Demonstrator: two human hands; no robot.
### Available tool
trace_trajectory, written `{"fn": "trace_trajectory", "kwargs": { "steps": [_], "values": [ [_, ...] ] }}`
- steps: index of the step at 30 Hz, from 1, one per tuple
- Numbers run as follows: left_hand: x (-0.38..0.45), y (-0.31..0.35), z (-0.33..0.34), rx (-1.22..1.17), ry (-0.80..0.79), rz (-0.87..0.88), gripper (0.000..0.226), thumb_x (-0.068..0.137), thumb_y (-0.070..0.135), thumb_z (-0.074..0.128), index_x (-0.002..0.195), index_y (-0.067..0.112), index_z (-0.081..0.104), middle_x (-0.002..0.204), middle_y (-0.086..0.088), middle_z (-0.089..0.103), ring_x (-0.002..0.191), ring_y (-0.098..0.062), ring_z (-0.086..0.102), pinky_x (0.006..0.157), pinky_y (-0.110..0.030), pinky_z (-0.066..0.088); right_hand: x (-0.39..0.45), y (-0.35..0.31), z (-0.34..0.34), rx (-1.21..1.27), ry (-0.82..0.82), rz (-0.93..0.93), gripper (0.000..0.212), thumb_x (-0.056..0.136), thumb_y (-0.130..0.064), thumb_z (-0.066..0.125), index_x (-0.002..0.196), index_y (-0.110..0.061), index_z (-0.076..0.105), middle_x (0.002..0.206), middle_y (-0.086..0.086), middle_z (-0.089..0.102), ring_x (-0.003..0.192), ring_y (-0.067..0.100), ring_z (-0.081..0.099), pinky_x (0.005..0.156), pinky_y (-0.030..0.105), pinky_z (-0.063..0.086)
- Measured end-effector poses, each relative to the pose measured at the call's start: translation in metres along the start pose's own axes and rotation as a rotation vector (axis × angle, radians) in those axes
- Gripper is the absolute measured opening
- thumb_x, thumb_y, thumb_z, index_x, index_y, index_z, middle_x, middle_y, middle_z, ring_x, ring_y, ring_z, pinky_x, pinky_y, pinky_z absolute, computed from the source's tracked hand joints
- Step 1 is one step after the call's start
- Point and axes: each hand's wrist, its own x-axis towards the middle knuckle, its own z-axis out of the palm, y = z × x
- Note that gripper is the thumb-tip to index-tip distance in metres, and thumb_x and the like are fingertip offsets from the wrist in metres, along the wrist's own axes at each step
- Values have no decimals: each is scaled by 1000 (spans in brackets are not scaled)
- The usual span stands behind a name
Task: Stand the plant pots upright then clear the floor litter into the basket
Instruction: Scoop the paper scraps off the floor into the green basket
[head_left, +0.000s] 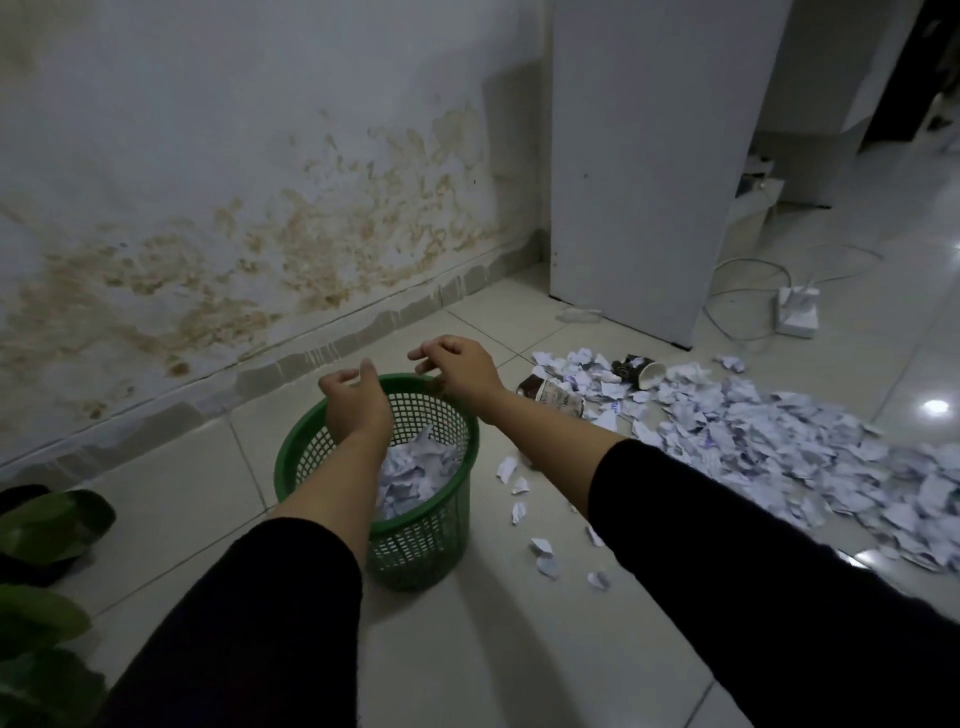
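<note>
Where desk panel (644, 171) stands: cups (641, 371), router (797, 312), paper scraps (779, 447).

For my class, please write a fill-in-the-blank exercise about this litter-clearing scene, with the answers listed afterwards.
1. The basket is coloured ____.
2. Both hands, left hand and right hand, hover over the ____.
3. The big pile of paper scraps lies to the basket's ____.
4. Two crushed cups lie on the ____.

Answers: green; basket; right; floor

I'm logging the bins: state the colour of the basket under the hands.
Green, a mesh-walled plastic basket; the head view shows it best.
</note>
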Motion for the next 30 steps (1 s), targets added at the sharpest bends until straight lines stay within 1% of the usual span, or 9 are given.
{"fn": "trace_trajectory", "kwargs": {
  "steps": [3,6,13,17,20,23,25,27,30],
  "values": [
    [-19,20,23,-114,-103,98,17,98,31,43,107,17,43,101,-8,53,87,-25,51,73,-31,39,-2,-14,-26,-57,77,-36,30,100,-15,45,107,1,70,94,6,66,69,7,57,50,8,43],
    [-48,31,55,-173,-216,160,12,98,31,44,101,19,42,101,-8,56,86,-23,52,67,-28,36,-12,-23,-65,-110,146,-58,30,99,-17,46,108,-1,70,96,3,66,71,3,57,50,5,41],
    [-148,12,121,-119,-482,324,9,95,24,50,93,15,49,88,-5,58,78,-21,53,67,-27,38,-70,3,-197,-318,304,-2,25,97,-22,49,95,-12,73,89,-3,70,76,7,63,62,16,46],
    [-217,-47,143,-23,-661,334,11,94,24,54,93,15,48,88,-4,52,84,-24,52,74,-29,43,-140,54,-266,-372,418,100,23,99,-23,50,94,-11,69,93,-2,70,84,7,65,72,21,49],
    [-272,-116,137,257,-825,501,38,89,40,60,117,16,50,116,-6,52,110,-25,51,96,-36,43,-214,101,-302,-467,485,191,20,99,-22,52,95,-16,70,96,-1,68,85,6,61,73,9,44],
    [-313,-168,111,540,-1110,705,91,78,68,55,149,24,18,152,-1,20,142,-19,19,116,-31,17,-292,145,-321,-498,582,331,20,99,-20,52,90,-15,70,88,-3,66,77,3,59,66,12,43],
    [-339,-196,98,659,-1250,818,112,64,88,41,149,34,-9,158,4,-3,147,-16,-4,119,-32,1,-340,166,-331,-464,590,461,33,101,-20,46,76,-13,66,74,1,65,57,4,57,57,22,42],
    [-361,-216,94,719,-1272,852,117,58,95,25,143,34,-26,157,4,-20,146,-17,-18,118,-35,-9,-369,174,-336,-428,483,674,50,104,-31,37,67,-10,62,65,9,63,46,13,54,50,27,43],
    [-377,-226,100,828,-1276,896,112,59,87,19,135,31,-42,154,-3,-32,143,-21,-27,118,-39,-13,-388,174,-329,-215,158,1151,75,99,-62,25,74,-5,67,71,12,68,54,21,62,59,27,49]
  ]
}}
